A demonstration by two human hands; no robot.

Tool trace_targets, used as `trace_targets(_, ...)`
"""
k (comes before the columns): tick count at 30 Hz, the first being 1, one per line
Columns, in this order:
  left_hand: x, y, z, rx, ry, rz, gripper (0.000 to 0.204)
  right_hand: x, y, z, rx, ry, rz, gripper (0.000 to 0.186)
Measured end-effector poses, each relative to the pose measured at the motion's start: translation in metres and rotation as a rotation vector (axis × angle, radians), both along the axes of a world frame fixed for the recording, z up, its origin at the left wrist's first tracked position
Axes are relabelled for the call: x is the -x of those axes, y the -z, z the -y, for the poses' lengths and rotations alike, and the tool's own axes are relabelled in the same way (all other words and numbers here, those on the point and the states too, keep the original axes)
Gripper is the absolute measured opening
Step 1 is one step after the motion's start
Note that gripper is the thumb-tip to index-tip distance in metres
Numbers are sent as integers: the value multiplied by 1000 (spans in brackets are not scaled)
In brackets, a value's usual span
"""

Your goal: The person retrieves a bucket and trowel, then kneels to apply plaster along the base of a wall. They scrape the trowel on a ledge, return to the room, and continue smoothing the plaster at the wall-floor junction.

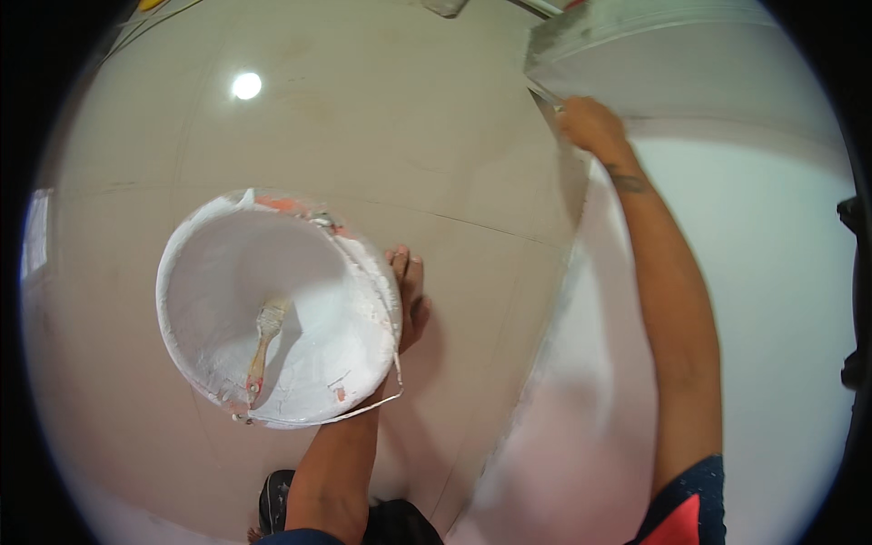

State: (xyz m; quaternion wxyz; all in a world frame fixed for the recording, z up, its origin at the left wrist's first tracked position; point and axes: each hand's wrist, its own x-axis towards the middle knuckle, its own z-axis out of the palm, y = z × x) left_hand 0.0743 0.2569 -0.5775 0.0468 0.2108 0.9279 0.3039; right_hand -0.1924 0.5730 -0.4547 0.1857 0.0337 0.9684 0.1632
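A large white bucket (374, 313), streaked with white and orange-red, stands left of the middle with its wire handle hanging at the near side. Inside it leans a paintbrush (261, 352) with a wooden, red-ended handle and white-coated bristles. My left hand (413, 295) is low beside the bucket's right side, fingers stretched forward; the bucket hides part of it and the wrist. Whether it presses on the floor or on the bucket I cannot tell. My right hand (592, 127) is closed around a thin tool (547, 95) at the far wall corner; its kind is mostly hidden.
Beige tiled floor (463, 173) spreads around the bucket. A white wall (763, 272) rises along the right, with a grey-edged panel (654, 64) at the far right. Cables (150, 25) lie at the far left. My shoe (273, 500) shows at the near edge.
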Motion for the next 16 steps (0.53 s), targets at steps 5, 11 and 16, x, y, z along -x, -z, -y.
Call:
trace_targets(5,-5,1,-1,9,-26,-32,65,14,-17,-28,-40,-252,10,27)
trace_targets(11,-2,-4,4,76,-1,19,66,-11,-10,-68,-74,-66,40,23)
trace_targets(16,-2,-1,0,24,-16,25,68,13,-38,-48,-182,56,291,30)
